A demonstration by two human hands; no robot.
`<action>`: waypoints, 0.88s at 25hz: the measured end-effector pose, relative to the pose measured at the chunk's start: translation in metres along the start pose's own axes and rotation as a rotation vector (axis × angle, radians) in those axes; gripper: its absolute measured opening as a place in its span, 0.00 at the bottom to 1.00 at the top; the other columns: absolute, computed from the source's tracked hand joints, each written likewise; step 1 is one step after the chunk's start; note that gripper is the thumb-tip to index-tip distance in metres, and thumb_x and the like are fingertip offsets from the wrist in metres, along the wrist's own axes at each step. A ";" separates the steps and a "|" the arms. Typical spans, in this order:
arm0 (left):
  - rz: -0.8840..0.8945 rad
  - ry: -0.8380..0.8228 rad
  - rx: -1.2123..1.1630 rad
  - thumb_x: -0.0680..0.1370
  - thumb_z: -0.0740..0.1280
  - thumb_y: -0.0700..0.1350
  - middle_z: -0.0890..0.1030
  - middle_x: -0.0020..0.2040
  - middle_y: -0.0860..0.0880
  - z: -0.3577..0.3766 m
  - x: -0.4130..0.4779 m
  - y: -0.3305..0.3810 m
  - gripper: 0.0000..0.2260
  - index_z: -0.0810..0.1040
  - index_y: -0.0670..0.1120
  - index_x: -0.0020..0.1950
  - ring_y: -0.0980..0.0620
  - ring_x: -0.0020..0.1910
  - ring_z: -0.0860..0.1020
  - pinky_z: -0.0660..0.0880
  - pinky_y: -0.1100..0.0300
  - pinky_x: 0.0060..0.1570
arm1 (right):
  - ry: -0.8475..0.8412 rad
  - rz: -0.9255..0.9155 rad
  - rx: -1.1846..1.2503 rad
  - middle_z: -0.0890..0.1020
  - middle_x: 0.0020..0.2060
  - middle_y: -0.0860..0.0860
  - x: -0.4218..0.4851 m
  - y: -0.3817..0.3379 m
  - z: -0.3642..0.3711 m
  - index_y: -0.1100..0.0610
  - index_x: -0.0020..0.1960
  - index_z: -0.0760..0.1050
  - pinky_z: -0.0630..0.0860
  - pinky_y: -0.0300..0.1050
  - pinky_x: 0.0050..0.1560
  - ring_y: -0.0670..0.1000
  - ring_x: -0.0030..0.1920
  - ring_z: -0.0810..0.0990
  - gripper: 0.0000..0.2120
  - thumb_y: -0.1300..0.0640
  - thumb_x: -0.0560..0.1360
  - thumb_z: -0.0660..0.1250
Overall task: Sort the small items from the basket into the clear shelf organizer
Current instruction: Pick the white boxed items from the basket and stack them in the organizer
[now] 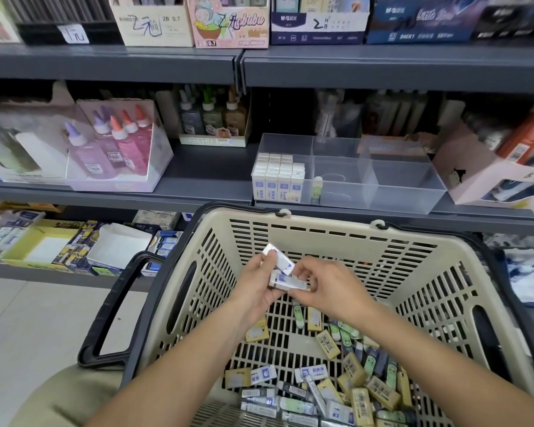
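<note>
Both hands gathering white erasers above basket [336,238].
Left hand [256,285] and right hand [327,288] pinch white erasers [285,272]; square them, then stack beside the filled organizer [379,192] compartment.

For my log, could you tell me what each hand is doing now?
Left hand: closed on white erasers.
Right hand: pinching the same erasers.

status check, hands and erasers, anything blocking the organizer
Left hand and right hand both gripping white-and-blue boxed erasers above beige plastic basket. Clear shelf organizer: left compartment filled, others nearly bare. Nothing blocking.
</note>
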State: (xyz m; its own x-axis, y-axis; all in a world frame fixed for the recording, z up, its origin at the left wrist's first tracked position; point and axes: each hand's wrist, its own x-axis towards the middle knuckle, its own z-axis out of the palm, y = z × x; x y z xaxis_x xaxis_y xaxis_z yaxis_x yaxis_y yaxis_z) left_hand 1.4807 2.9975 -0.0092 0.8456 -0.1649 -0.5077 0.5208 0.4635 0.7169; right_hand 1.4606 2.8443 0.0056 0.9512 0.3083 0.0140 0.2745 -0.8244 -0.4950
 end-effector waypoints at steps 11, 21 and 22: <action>0.230 0.000 0.266 0.81 0.59 0.44 0.80 0.48 0.40 0.010 -0.010 0.030 0.07 0.73 0.41 0.51 0.48 0.44 0.82 0.81 0.60 0.40 | -0.005 0.226 0.666 0.82 0.36 0.47 0.007 0.000 -0.043 0.53 0.45 0.79 0.73 0.30 0.33 0.39 0.31 0.77 0.05 0.61 0.74 0.67; 0.509 -0.032 0.349 0.80 0.60 0.45 0.79 0.51 0.37 0.040 0.010 0.094 0.11 0.72 0.36 0.49 0.47 0.44 0.82 0.79 0.62 0.39 | 0.095 0.118 0.609 0.83 0.29 0.48 0.063 0.000 -0.103 0.51 0.43 0.74 0.70 0.33 0.27 0.44 0.31 0.81 0.07 0.63 0.73 0.67; 0.515 -0.029 0.362 0.80 0.61 0.45 0.79 0.50 0.37 0.040 0.014 0.096 0.10 0.71 0.38 0.46 0.48 0.43 0.82 0.79 0.62 0.39 | 0.182 0.125 0.608 0.84 0.30 0.48 0.077 0.003 -0.112 0.52 0.42 0.74 0.71 0.34 0.26 0.45 0.33 0.82 0.07 0.63 0.73 0.67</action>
State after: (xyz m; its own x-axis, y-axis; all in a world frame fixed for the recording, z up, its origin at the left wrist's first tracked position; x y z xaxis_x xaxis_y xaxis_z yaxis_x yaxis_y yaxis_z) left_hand 1.5471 3.0048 0.0714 0.9987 -0.0249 -0.0444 0.0479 0.1661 0.9849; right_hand 1.5500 2.8126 0.1030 0.9942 0.0978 0.0449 0.0819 -0.4168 -0.9053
